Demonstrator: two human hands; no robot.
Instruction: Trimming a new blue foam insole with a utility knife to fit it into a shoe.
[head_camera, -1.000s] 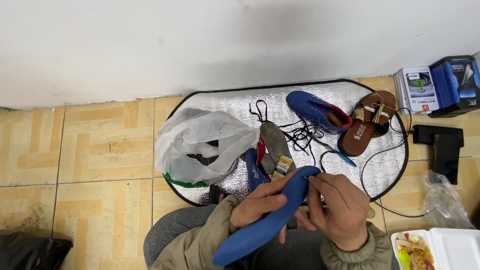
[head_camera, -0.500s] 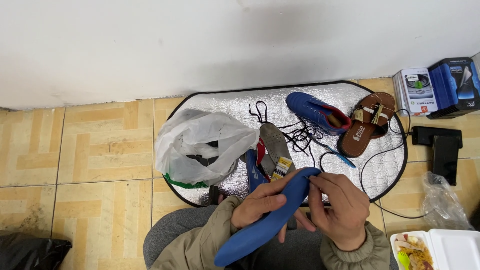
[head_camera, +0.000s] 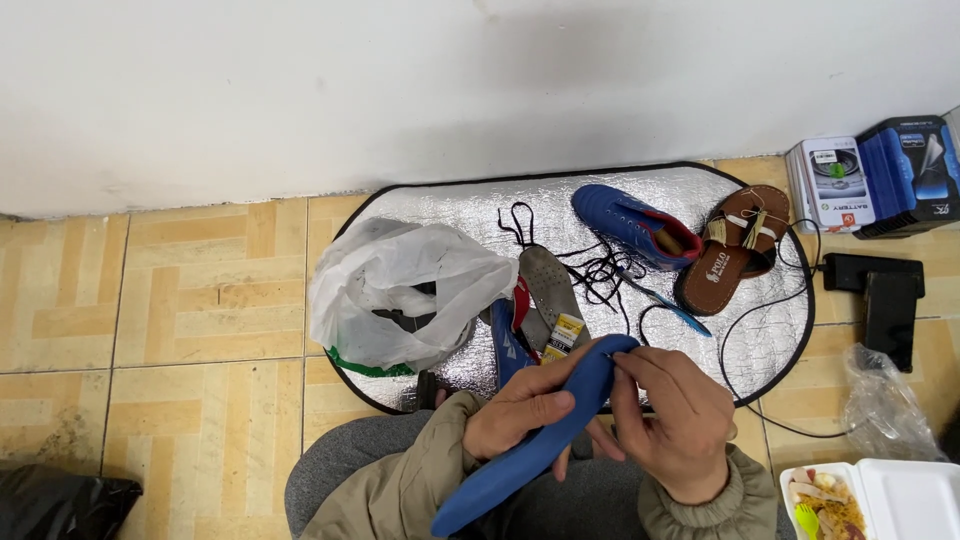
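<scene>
Both hands work one blue insole (head_camera: 540, 440), left hand (head_camera: 520, 415) gripping it, right hand (head_camera: 675, 425) pinching its tip (blue shoe (head_camera: 632, 225) beyond them sits laceless, unassembled).

At lower centre, the left hand (head_camera: 520, 415) grips a blue insole (head_camera: 540, 440) while the right hand (head_camera: 680, 425) pinches its upper tip, below a silver mat (head_camera: 450, 200).

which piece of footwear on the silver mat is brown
The sandal at the mat's right end, open-topped with straps. The shoe touching its left side is blue and closed.
</scene>
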